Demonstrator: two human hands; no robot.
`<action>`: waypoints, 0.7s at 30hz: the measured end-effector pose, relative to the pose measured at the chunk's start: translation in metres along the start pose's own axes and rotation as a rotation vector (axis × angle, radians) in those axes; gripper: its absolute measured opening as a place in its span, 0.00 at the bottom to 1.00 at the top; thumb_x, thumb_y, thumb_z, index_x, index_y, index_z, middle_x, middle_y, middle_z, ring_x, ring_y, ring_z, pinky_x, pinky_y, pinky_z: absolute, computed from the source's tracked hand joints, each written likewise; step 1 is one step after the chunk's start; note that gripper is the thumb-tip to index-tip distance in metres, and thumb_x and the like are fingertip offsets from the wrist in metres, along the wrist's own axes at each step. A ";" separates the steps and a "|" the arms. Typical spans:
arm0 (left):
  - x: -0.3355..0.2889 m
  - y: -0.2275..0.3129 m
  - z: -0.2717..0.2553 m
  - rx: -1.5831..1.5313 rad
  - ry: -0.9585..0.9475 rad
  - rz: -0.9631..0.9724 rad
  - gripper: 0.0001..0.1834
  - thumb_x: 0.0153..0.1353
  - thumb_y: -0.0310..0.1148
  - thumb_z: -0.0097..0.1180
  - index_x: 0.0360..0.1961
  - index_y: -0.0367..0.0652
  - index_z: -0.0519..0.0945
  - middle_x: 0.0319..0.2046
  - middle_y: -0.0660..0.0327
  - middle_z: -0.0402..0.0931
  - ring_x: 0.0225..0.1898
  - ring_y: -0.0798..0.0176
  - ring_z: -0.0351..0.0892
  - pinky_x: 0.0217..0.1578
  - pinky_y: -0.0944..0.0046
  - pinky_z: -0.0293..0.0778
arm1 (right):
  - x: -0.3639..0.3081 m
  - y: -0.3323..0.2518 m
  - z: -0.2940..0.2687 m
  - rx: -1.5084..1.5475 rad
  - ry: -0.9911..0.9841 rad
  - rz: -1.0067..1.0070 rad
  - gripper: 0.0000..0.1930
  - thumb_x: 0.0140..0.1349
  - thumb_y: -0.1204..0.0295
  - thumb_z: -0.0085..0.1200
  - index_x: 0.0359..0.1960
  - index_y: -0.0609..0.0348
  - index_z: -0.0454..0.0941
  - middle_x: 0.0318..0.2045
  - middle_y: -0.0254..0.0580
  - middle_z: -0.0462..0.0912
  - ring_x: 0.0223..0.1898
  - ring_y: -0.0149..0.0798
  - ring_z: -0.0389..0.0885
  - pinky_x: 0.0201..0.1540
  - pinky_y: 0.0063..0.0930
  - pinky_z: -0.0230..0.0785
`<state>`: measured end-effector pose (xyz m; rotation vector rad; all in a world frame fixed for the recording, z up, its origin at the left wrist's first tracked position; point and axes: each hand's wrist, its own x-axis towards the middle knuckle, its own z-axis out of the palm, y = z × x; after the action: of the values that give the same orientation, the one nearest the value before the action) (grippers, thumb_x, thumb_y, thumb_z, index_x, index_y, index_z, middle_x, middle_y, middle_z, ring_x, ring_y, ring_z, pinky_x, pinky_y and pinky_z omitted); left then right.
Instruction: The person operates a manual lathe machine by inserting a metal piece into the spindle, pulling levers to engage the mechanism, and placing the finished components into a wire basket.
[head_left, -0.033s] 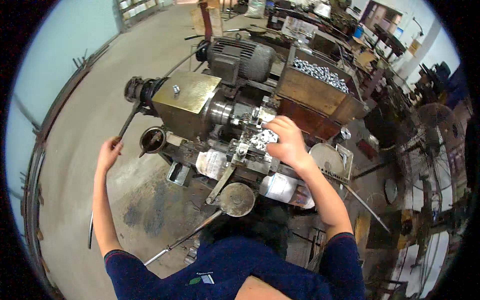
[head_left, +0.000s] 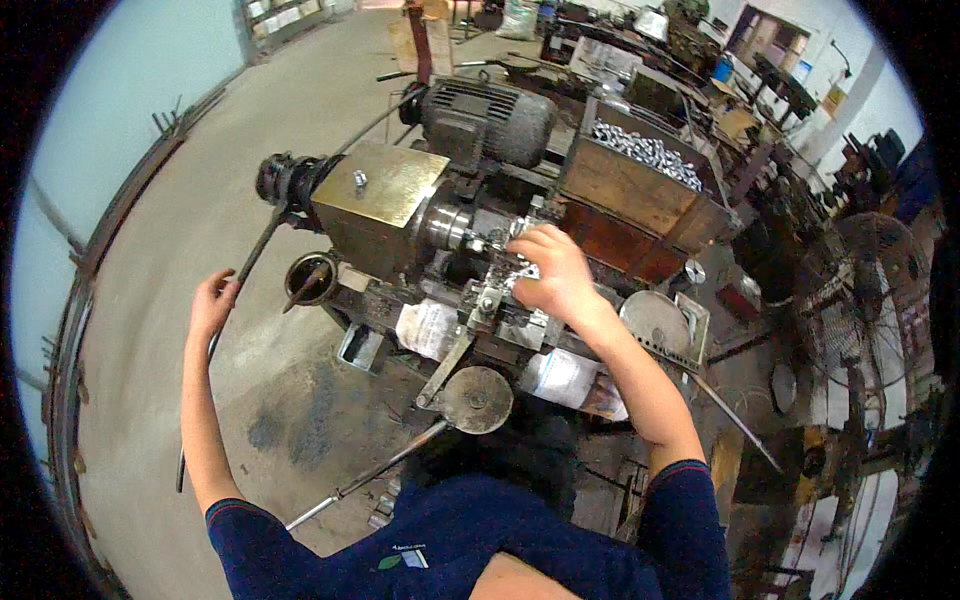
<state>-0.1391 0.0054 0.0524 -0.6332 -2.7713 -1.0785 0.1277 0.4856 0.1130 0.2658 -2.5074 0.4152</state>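
Observation:
A small metal lathe stands in front of me, with a shiny round chuck [head_left: 447, 226] on its spindle. My right hand [head_left: 555, 272] reaches over the chip-covered tool slide [head_left: 488, 302], its fingers bent down close to the chuck. Whatever lies under those fingertips is hidden. The thumb sits lower, apart from the fingers. At the left, my left hand [head_left: 210, 302] touches a long dark lever [head_left: 262, 240] that slants down from the lathe's end. Its fingers are slightly bent along the lever, not visibly wrapped round it. A small metal piece [head_left: 360, 178] lies on the brass-coloured headstock cover [head_left: 405, 190].
Behind the lathe are an electric motor [head_left: 490, 120] and a wooden box [head_left: 625, 190] of small shiny metal parts. A handwheel [head_left: 311, 280] is at the left. Nearer me sit a round metal disc [head_left: 476, 400] and white sacks [head_left: 568, 382]. A caged fan [head_left: 870, 260] stands right.
My right hand has shifted left over the tool slide, closer to the chuck. My left hand stays beside the lever, with its fingers a little higher. The view has tilted slightly.

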 end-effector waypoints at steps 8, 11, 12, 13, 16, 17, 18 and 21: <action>-0.111 -0.007 0.037 0.506 0.184 -0.260 0.26 0.52 0.54 0.51 0.32 0.37 0.74 0.23 0.46 0.75 0.29 0.41 0.75 0.31 0.48 0.69 | 0.060 0.001 0.082 -0.398 -0.496 0.143 0.14 0.34 0.66 0.54 0.24 0.59 0.81 0.33 0.47 0.78 0.42 0.46 0.71 0.45 0.35 0.62; -0.127 0.031 0.040 0.582 0.106 -0.198 0.27 0.50 0.54 0.54 0.31 0.35 0.74 0.24 0.44 0.75 0.31 0.40 0.75 0.31 0.48 0.70 | 0.060 0.000 0.084 -0.388 -0.552 0.161 0.16 0.37 0.66 0.53 0.29 0.59 0.80 0.36 0.48 0.77 0.44 0.47 0.71 0.48 0.37 0.62; -0.125 0.035 0.046 0.641 0.082 -0.162 0.27 0.50 0.53 0.55 0.31 0.34 0.74 0.24 0.43 0.75 0.31 0.40 0.75 0.32 0.48 0.70 | 0.058 0.004 0.083 -0.395 -0.583 0.164 0.16 0.38 0.66 0.53 0.30 0.60 0.80 0.36 0.48 0.77 0.45 0.47 0.70 0.49 0.37 0.61; -0.121 0.018 0.033 0.565 0.064 -0.121 0.23 0.51 0.47 0.57 0.30 0.32 0.73 0.20 0.45 0.75 0.25 0.46 0.77 0.26 0.53 0.72 | 0.063 -0.002 0.081 -0.391 -0.605 0.150 0.16 0.39 0.66 0.52 0.31 0.60 0.80 0.37 0.48 0.77 0.45 0.47 0.70 0.50 0.37 0.61; -0.085 0.033 0.020 0.090 -0.235 -0.376 0.15 0.53 0.37 0.55 0.27 0.32 0.73 0.12 0.56 0.71 0.13 0.65 0.73 0.15 0.64 0.70 | 0.056 -0.001 0.074 -0.432 -0.570 0.126 0.14 0.41 0.66 0.50 0.28 0.58 0.80 0.36 0.47 0.77 0.44 0.46 0.70 0.51 0.38 0.59; -0.077 0.018 0.026 0.006 -0.218 -0.356 0.14 0.52 0.36 0.55 0.27 0.31 0.74 0.13 0.56 0.72 0.13 0.65 0.74 0.15 0.65 0.70 | 0.057 -0.003 0.069 -0.450 -0.547 0.093 0.13 0.40 0.66 0.51 0.27 0.58 0.81 0.35 0.47 0.77 0.43 0.46 0.70 0.50 0.39 0.59; -0.071 0.005 0.034 -0.078 -0.201 -0.336 0.14 0.52 0.35 0.54 0.28 0.31 0.74 0.13 0.56 0.72 0.13 0.64 0.74 0.15 0.65 0.71 | 0.055 -0.004 0.063 -0.460 -0.449 0.074 0.11 0.37 0.67 0.52 0.23 0.57 0.81 0.32 0.47 0.77 0.41 0.47 0.70 0.50 0.40 0.59; -0.060 -0.016 0.044 -0.245 -0.241 -0.402 0.13 0.51 0.31 0.53 0.32 0.29 0.73 0.14 0.56 0.73 0.14 0.64 0.75 0.16 0.66 0.72 | 0.042 0.009 0.016 -0.334 -0.184 -0.073 0.13 0.28 0.65 0.56 0.17 0.60 0.77 0.25 0.48 0.75 0.38 0.50 0.70 0.44 0.37 0.63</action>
<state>-0.0886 0.0033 -0.0050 -0.2387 -3.0869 -1.5295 0.0826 0.4848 0.1228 0.2716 -2.6837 -0.0630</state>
